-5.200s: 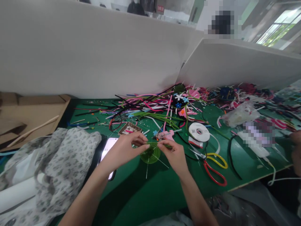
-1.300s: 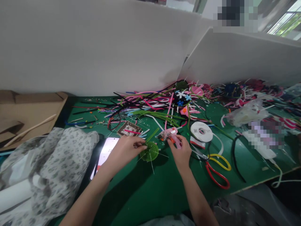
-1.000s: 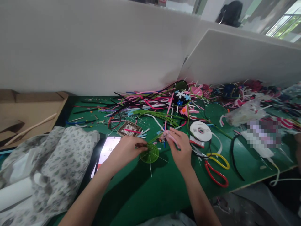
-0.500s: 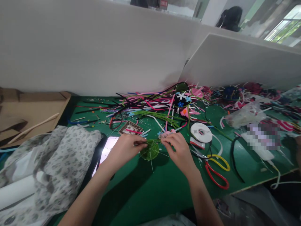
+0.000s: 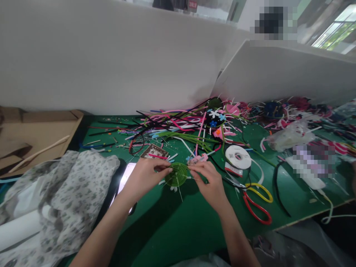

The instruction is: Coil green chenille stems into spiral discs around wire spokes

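A round green coil of wound cord hangs between my two hands over the green table. My left hand pinches its upper left edge between thumb and fingers. At its upper right edge, my right hand is closed with thumb and fingertips together, pinching the coil's rim or a cord end too small to make out. A thin pale wire sticks down from the coil. Small white ends show at its sides and below it. Just behind lie a pink piece and a patterned square.
Scissors with red and yellow handles and a white spool lie to the right. Colourful cords are heaped at the back. A phone and floral cloth are on the left, beside a cardboard box. A partition stands behind.
The green coil has turned to show its face more fully. My right hand has shifted slightly left and down, and my left hand moved slightly left.
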The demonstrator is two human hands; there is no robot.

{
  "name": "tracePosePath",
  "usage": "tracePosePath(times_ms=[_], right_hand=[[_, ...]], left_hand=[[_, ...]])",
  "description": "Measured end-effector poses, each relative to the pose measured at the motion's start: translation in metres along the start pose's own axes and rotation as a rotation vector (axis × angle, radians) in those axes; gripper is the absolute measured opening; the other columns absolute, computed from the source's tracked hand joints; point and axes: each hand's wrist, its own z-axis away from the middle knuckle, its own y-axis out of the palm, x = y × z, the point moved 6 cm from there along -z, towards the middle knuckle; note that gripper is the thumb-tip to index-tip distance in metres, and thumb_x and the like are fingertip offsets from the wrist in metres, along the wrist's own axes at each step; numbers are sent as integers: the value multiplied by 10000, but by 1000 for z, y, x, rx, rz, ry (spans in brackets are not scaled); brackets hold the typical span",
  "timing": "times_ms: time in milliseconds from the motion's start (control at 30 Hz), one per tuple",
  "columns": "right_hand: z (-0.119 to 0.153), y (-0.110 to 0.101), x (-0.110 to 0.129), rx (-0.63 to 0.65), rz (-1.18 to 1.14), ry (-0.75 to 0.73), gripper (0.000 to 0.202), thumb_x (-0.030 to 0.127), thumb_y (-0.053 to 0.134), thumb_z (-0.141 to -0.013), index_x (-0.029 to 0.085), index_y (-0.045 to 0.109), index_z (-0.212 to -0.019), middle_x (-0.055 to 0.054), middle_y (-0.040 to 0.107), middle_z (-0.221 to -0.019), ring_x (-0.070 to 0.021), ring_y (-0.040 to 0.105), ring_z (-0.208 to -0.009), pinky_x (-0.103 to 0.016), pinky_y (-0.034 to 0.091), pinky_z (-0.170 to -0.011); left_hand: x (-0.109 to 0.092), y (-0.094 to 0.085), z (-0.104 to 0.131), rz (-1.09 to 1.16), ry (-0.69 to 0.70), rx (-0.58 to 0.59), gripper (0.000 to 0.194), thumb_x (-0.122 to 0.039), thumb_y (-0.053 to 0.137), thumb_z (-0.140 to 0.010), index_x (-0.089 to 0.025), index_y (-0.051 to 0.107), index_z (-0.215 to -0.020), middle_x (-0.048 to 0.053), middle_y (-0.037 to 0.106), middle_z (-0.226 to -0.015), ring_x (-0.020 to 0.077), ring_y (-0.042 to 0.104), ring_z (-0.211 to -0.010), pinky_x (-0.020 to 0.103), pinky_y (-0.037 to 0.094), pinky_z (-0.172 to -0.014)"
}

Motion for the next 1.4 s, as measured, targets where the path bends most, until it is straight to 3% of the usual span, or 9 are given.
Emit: tracePosePath(times_ms=[267, 567, 867, 967, 1067, 1167, 1233, 1300, 1400], right_hand=[[10, 14, -5, -30, -205, 99, 270, 221, 605, -844, 257, 670, -1103, -70, 649, -1017, -226, 612, -985, -402, 512, -864], [22, 36, -15, -329, -450, 448, 172, 299, 650, -825, 209, 728, -950, -86, 667, -984, -217, 639, -942, -367, 554, -803], [12, 33, -19, -328, -410, 471, 165, 302, 634, -832, 203, 736, -917, -91, 683, -970, -222, 634, -947, -347, 548, -766], [9, 29, -31, -287, -394, 454, 157, 300, 637, -825, 211, 737, -907, -81, 696, -964, -225, 636, -950, -371, 533, -812], [5, 24, -47, -198, -415, 468, 152, 300, 655, -803, 214, 740, -895, -71, 709, -969, -227, 639, -961, -381, 512, -854], [1, 24, -58, -20, -411, 519, 143, 287, 661, -790, 200, 743, -868, -70, 715, -961, -222, 640, -957, -360, 498, -857], [-2, 26, -58, 135, -370, 515, 143, 269, 651, -794, 198, 747, -873, -65, 712, -956, -214, 635, -946, -333, 497, -820], [-5, 29, -51, 271, -336, 464, 145, 249, 640, -802, 204, 750, -884, -52, 710, -931, -202, 629, -925, -309, 491, -787], [-10, 33, -36, 389, -291, 367, 131, 212, 637, -809, 209, 751, -872, -30, 708, -858, -180, 624, -873, -289, 474, -773]], left_hand=[[-1, -7, 2, 5, -45, -50, 196, -362, 639, -778, -232, 758, -863, 8, 761, -868, 206, 684, -752, 298, 516, -700], [2, -5, 3, 47, -70, -101, 208, -370, 650, -770, -228, 758, -877, 3, 760, -834, 207, 687, -752, 287, 518, -686], [-4, -2, 2, -17, 16, 3, 273, -435, 604, -821, -260, 745, -976, 8, 752, -974, 235, 685, -883, 298, 523, -730], [-1, -2, 3, 46, 16, 42, 359, -493, 621, -804, -278, 708, -1079, 16, 731, -1055, 231, 679, -909, 313, 533, -783], [0, -10, 2, 180, 27, -49, 412, -457, 630, -815, -266, 644, -1180, 35, 703, -1117, 219, 670, -946, 316, 538, -818], [-1, -19, 3, 293, 61, -171, 428, -403, 641, -818, -248, 602, -1214, 47, 700, -1090, 213, 672, -932, 311, 551, -791], [-1, -20, 3, 293, 64, -190, 396, -395, 641, -820, -240, 614, -1184, 40, 717, -994, 203, 682, -865, 308, 552, -774], [-2, -16, 3, 217, 52, -155, 347, -422, 629, -824, -244, 644, -1122, 27, 725, -913, 196, 684, -811, 307, 545, -759], [-5, -3, 3, 8, 93, -2, 340, -460, 634, -803, -267, 662, -1081, 22, 722, -1016, 223, 672, -907, 335, 518, -808]])
